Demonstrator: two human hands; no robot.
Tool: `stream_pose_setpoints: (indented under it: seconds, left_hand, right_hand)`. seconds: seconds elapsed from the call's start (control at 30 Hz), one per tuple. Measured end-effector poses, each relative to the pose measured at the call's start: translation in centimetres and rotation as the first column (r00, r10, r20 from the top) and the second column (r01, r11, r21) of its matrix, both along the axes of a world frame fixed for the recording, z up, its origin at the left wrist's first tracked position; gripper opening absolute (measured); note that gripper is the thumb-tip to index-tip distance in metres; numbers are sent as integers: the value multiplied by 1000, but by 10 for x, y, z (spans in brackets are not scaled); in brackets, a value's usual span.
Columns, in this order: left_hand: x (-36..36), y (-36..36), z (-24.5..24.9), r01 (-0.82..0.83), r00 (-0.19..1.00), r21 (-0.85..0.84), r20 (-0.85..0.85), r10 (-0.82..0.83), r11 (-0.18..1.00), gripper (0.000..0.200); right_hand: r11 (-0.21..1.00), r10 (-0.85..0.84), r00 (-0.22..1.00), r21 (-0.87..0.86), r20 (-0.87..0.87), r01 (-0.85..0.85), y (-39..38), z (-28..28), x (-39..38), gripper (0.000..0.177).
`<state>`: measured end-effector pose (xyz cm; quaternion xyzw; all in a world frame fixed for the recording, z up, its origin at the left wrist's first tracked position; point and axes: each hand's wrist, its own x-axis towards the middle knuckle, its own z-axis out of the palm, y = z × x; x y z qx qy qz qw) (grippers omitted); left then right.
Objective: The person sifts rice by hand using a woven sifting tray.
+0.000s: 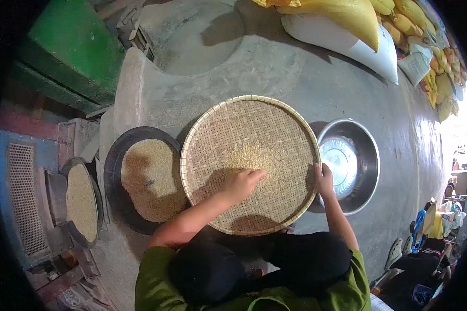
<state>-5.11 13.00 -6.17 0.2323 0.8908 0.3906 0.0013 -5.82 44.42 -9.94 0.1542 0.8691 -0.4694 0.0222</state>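
Note:
A round woven bamboo winnowing tray (213, 132) spans the space in front of my knees. A thin scatter of pale grain (250, 155) lies near its middle. My left hand (245, 185) is over the tray at the edge of this grain, fingers bent and pressed together; whatever is between them is hidden. On the right side, my right hand (324, 180) grips the tray's rim, thumb above it and the fingers partly hidden.
To the left stand a dark basin (117, 194) of grain and a second grain pan (97, 207), beside a green machine (73, 46). A shiny metal basin (368, 166) sits to the right, partly under the tray. Full sacks (342, 41) lie at the upper right.

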Motion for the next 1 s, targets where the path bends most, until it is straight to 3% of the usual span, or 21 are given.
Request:
stream_pose_setpoints:
  seconds: [0.1, 0.17, 0.3, 0.37, 0.47, 0.6, 0.67, 0.7, 0.77, 0.87, 0.97, 1.0]
  left_hand:
    - [-1, -2, 0, 74, 993, 90, -100, -65, 993, 20]
    - [1, -2, 11, 129, 992, -96, 25, -128, 987, 26]
    - [0, -1, 16, 204, 974, -127, -70, -214, 971, 48]
    - [2, 2, 38, 154, 984, -332, -35, -175, 930, 74]
    - [4, 3, 50, 107, 993, -403, 88, -78, 909, 87]
    - [3, 2, 40, 31, 996, -387, -60, -58, 922, 71]
    - [-2, -2, 37, 84, 935, -136, 354, -31, 987, 54]
    - [-2, -3, 36, 91, 935, -133, 352, -38, 987, 54]
    - [2, -6, 34, -52, 988, -73, 144, 62, 996, 37]
    - [-1, -15, 28, -142, 986, 48, 92, 137, 989, 31]
    - [-4, -32, 44, -215, 972, 77, 114, 205, 974, 29]
    - [-5, -38, 46, -208, 968, 8, 144, 205, 978, 30]
  right_hand:
    - [998, 15, 1000, 56, 25, -16, 1, 0, -1, 34]
    - [999, 15, 1000, 49, 11, -16, 1, 0, -1, 34]
    - [1000, 0, 999, 28, 32, -1, 1, 0, -1, 33]
    - [999, 16, 999, 37, 30, -17, -2, 7, -1, 33]
    - [998, 1, 999, 59, 37, -4, -4, 9, -1, 35]
    - [997, -19, 999, 70, 45, 15, -3, 8, 0, 37]
    - [999, -19, 996, 51, 84, 15, -7, 19, -2, 37]
    - [1000, -11, 992, 31, 123, 7, -8, 23, -2, 37]
    - [999, -18, 997, 48, 79, 14, -8, 20, 0, 36]
    - [997, -19, 998, 73, 58, 15, -4, 12, 0, 37]
    - [998, -23, 999, 60, 41, 21, -3, 8, -1, 38]
    - [998, -28, 999, 58, 45, 26, -4, 11, 0, 39]
